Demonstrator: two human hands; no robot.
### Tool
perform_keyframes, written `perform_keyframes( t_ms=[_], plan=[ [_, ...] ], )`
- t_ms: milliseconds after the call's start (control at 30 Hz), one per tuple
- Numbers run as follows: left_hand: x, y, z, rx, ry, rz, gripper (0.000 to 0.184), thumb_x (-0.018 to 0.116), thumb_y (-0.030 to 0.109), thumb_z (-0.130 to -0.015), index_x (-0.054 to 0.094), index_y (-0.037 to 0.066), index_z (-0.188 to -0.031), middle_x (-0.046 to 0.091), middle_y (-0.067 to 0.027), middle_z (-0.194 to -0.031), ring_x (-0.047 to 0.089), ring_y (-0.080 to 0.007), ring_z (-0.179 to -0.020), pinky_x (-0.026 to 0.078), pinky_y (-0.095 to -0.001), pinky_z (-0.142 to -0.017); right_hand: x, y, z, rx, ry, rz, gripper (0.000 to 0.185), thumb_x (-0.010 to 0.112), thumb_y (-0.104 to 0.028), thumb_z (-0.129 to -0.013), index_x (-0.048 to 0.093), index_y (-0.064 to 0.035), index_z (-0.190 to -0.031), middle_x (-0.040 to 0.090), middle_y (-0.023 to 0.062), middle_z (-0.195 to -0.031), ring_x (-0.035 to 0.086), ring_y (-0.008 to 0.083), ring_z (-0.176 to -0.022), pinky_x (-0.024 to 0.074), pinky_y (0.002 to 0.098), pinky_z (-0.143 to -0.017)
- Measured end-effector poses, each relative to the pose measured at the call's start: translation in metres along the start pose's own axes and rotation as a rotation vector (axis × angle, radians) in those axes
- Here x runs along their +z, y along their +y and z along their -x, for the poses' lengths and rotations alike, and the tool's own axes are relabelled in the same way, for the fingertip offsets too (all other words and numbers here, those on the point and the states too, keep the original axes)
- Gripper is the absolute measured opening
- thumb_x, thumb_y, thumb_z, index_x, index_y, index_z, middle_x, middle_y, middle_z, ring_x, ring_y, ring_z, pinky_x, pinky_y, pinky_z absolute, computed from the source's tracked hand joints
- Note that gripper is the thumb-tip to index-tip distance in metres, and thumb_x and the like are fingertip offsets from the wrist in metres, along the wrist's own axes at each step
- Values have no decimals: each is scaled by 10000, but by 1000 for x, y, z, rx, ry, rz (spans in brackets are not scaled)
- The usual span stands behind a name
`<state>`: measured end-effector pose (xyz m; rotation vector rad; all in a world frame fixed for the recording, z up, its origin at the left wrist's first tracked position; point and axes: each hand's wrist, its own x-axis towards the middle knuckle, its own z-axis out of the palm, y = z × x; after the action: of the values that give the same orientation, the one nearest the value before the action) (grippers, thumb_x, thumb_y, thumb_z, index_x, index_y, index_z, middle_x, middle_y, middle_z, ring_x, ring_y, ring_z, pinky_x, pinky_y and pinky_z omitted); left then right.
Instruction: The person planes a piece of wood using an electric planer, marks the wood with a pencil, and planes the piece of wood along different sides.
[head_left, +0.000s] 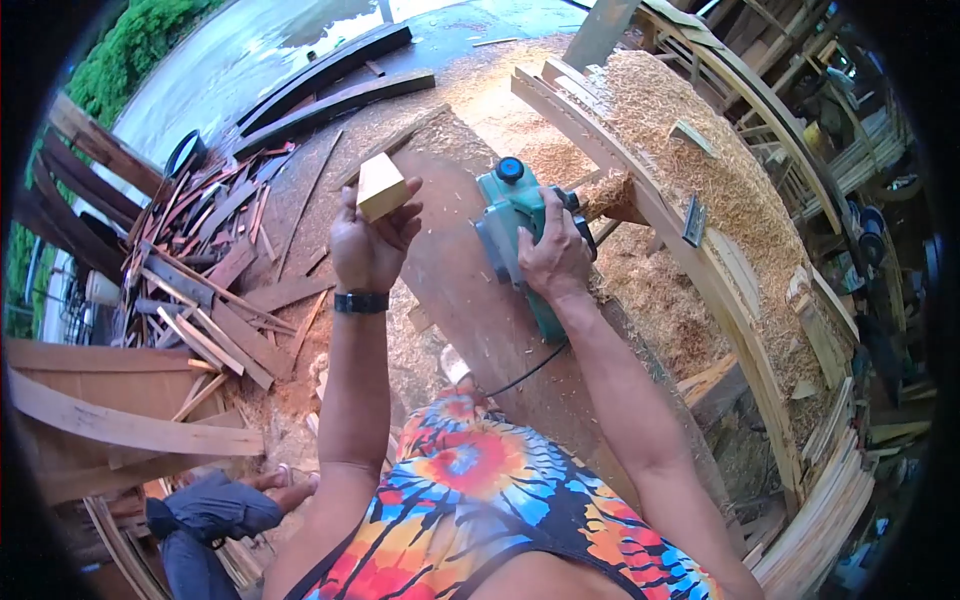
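Note:
My left hand, with a dark band at the wrist, holds up a short pale wood block, its fingers curled round the lower end. My right hand grips the body of a green electric planer that has a blue-topped knob at its far end. The planer rests on a brown wooden board in front of me. A black cord runs back from it toward my body. The palm side of my right hand is hidden.
A long pale beam runs along the right, with a heap of shavings behind it. Scrap wood strips lie piled at left. Dark timbers lie farther off. Another person's legs show at lower left.

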<state>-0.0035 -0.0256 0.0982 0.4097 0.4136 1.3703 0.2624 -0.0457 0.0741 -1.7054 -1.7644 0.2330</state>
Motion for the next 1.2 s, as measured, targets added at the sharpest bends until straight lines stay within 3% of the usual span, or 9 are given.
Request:
perform_keyframes(
  t_ms=[400, 500, 567, 733, 900, 1000, 1033, 1067, 1200],
  plan=[
    [-9, -12, 4, 75, -53, -16, 600, 268, 500, -1097, 480, 36, -1412, 650, -250, -1253, 711, -308, -928, 607, -386, -759, 1, -1, 1, 16, 56, -59, 622, 700, -252, -830, 482, -139, -1402, 642, 232, -1211, 642, 446, -1089, 519, 518, -929],
    [-37, -33, 1, 139, 116, -53, 456, 408, 399, -1085, 516, 40, -1343, 660, -154, -1203, 682, -261, -993, 579, -399, -859, 21, 12, -5, -126, 132, -64, 638, 706, -257, -818, 502, -93, -1400, 659, 266, -1164, 637, 461, -1071, 512, 527, -914],
    [-37, -52, 5, 84, 227, -23, 387, 468, 347, -1069, 527, 44, -1301, 659, -103, -1185, 662, -240, -1038, 560, -426, -947, 13, 4, -3, -19, 55, -40, 668, 715, -218, -834, 459, -85, -1436, 646, 265, -1209, 634, 462, -1087, 508, 534, -928],
    [-61, -95, 27, -264, 397, -79, 424, 479, 394, -1073, 595, 37, -1271, 712, -99, -1095, 722, -268, -958, 591, -463, -889, 14, 9, 2, -69, 66, -53, 675, 717, -126, -840, 426, -121, -1449, 609, 273, -1292, 612, 485, -1145, 504, 540, -949],
    [-63, -120, 39, -98, 624, -122, 432, 453, 413, -1078, 584, 50, -1273, 697, -89, -983, 698, -242, -837, 598, -444, -771, 11, 6, -2, -84, 59, -76, 666, 712, -135, -848, 421, -104, -1445, 614, 274, -1276, 621, 485, -1132, 514, 541, -937],
    [-115, -117, 49, -203, -107, 603, 429, 443, 393, -1043, 570, 53, -1273, 645, -100, -990, 637, -244, -806, 569, -394, -710, 9, 4, -3, -120, 50, -100, 660, 713, -211, -850, 440, -82, -1436, 627, 273, -1240, 634, 473, -1095, 527, 523, -912],
    [-70, -99, 64, -66, 90, 435, 490, 454, 396, -970, 534, 28, -1284, 576, -116, -1022, 576, -231, -832, 540, -356, -682, 11, 6, -4, -148, 57, -125, 664, 712, -237, -848, 446, -80, -1436, 630, 271, -1231, 636, 471, -1084, 530, 516, -905],
    [-67, -91, 66, -242, -96, 733, 559, 492, 423, -926, 503, 12, -1305, 534, -135, -1062, 554, -237, -869, 538, -356, -684, 20, 19, -5, -162, 133, -35, 680, 702, -271, -847, 440, -85, -1447, 639, 257, -1208, 644, 470, -1054, 535, 516, -887],
    [-49, -88, 72, -125, 74, 669, 723, 594, 576, -907, 515, -25, -1301, 527, -125, -1036, 538, -252, -872, 566, -349, -722, 2, 3, 0, -32, 51, -16, 664, 708, -237, -836, 430, -140, -1432, 647, 239, -1160, 663, 474, -1011, 545, 564, -853]
  ],
)
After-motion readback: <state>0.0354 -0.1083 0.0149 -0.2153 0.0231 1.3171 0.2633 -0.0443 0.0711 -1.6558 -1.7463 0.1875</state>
